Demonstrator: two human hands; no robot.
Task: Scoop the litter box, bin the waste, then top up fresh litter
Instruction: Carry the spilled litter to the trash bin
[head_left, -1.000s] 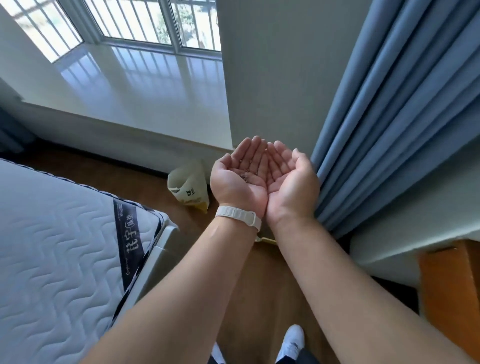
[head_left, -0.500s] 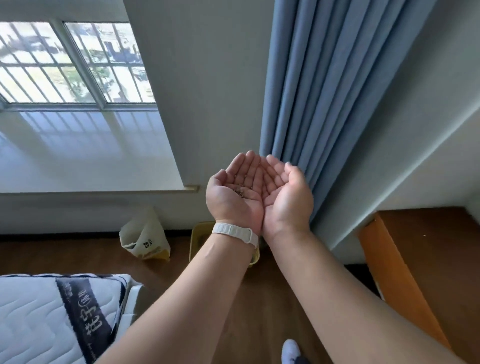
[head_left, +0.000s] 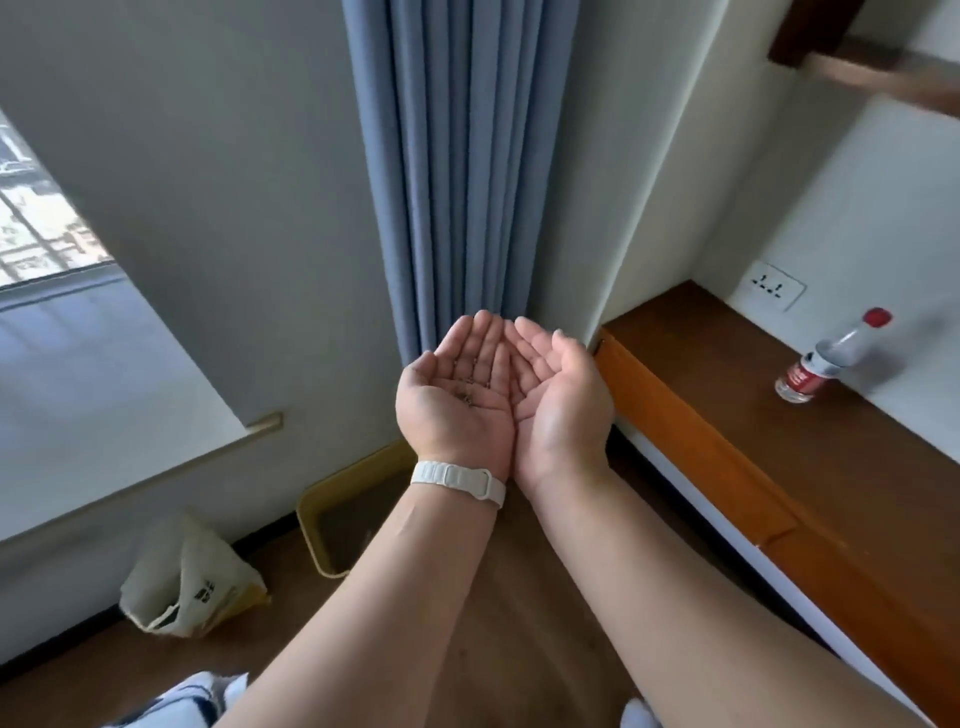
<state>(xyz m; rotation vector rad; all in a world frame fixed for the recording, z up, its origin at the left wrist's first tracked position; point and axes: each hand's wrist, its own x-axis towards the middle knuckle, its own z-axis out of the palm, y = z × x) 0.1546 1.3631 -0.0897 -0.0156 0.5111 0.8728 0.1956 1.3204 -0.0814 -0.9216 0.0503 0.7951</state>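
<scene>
My left hand (head_left: 457, 402) and my right hand (head_left: 563, 402) are held side by side, palms up and cupped, at chest height in front of a blue curtain. A few small dark litter grains (head_left: 467, 396) lie in the left palm; the right palm looks bare. A white band circles my left wrist. Below my left forearm, a yellow litter box (head_left: 307, 531) stands on the wood floor against the wall, mostly hidden by the arm. A pale litter bag (head_left: 192, 587) slumps on the floor to its left.
A blue curtain (head_left: 457, 182) hangs straight ahead. A wooden desk (head_left: 779, 467) runs along the right wall, with a red-capped bottle (head_left: 821, 364) and a wall socket (head_left: 776, 287). A window ledge (head_left: 130, 415) is at left, a mattress corner (head_left: 182, 701) at bottom left.
The view has swung to the right: the window and mattress slid off left, and the desk and bottle came into sight. My cupped hands stayed together.
</scene>
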